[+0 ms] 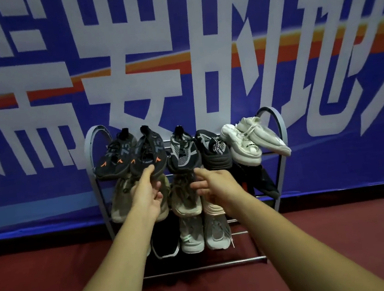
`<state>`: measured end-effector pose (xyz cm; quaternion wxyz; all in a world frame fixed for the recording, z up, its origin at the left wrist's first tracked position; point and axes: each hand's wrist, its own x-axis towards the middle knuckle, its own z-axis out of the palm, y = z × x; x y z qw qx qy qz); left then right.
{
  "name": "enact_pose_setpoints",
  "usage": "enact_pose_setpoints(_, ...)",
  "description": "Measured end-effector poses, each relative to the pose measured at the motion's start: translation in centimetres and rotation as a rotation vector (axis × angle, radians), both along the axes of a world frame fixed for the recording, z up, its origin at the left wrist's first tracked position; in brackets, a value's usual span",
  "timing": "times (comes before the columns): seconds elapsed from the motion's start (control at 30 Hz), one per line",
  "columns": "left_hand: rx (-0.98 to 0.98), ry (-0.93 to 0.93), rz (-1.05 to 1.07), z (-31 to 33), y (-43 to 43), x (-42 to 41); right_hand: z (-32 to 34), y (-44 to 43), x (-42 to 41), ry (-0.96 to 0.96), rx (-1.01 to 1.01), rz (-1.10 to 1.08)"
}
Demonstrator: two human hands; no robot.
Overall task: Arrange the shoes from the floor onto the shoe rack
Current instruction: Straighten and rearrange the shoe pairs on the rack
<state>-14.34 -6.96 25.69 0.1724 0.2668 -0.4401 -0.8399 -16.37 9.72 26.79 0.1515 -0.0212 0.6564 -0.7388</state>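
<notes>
A grey metal shoe rack stands against the wall with shoes on three tiers. The top tier holds two black sneakers with orange marks, a grey-and-black knit shoe, a black shoe and two white shoes. Tan shoes fill the middle tier, and a black shoe and grey shoes sit lowest. My left hand touches the toe of the right black-orange sneaker, fingers apart. My right hand hovers open below the knit shoe.
Behind the rack hangs a blue banner with large white characters and an orange stripe. Dark red floor spreads in front and to both sides. The rack's lowest front bar lies close to my forearms.
</notes>
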Motion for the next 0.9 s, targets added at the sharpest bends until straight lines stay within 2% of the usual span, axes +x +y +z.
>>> enact_pose_setpoints(0.13, -0.101, -0.045, -0.186, -0.8, 4.5, 0.0, -0.9, 2.8, -1.1, -0.057, -0.078, -0.161)
enact_pose_setpoints(0.23, -0.158, -0.082, -0.273, -0.7, 7.5, -0.3, -0.8, 3.3, -1.7, -0.03, -0.129, -0.248)
enact_pose_setpoints(0.43, -0.127, -0.106, -0.289, -0.1, 8.8, -2.2, -0.9, 2.9, -3.2, -0.084, -0.207, -0.328)
enact_pose_setpoints(0.7, -0.091, -0.052, -0.372, 0.2, 11.5, -4.4, -1.6, 3.6, -3.9, -0.142, -0.245, -0.301)
enact_pose_setpoints(0.9, -0.046, -0.047, -0.321, 1.2, 12.9, -5.0, -1.3, 5.2, -3.8, -0.147, -0.298, -0.197)
